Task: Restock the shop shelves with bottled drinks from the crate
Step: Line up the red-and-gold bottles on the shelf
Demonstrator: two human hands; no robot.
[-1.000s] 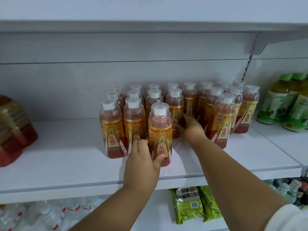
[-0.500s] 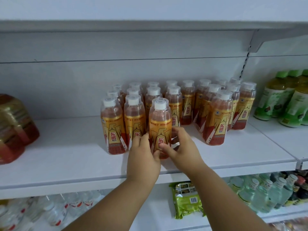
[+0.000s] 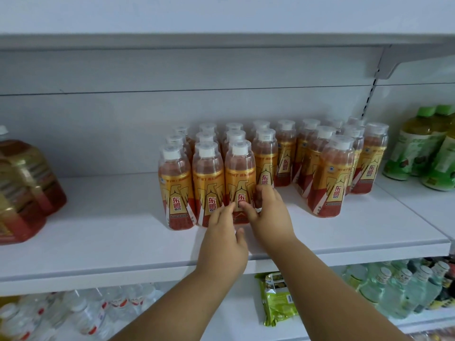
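Left hand (image 3: pixel 222 238) fingers straight, tips touching front bottle (image 3: pixel 240 178) label; right hand (image 3: pixel 268 215) curled round its right side. Bottle base hidden behind fingers, standing on shelf (image 3: pixel 110 242). Rear bottles mostly hidden.

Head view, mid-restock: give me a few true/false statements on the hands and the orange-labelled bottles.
1. Both hands touch the front orange-labelled bottle. True.
2. The white shelf holds green-capped bottles at its right. True.
3. The left hand holds a bottle in the air. False: its fingers rest on a standing bottle.
4. The orange-labelled bottles lie on their sides. False: they stand upright.
5. The right hand reaches the lower shelf. False: it is on the orange-labelled bottles' shelf.
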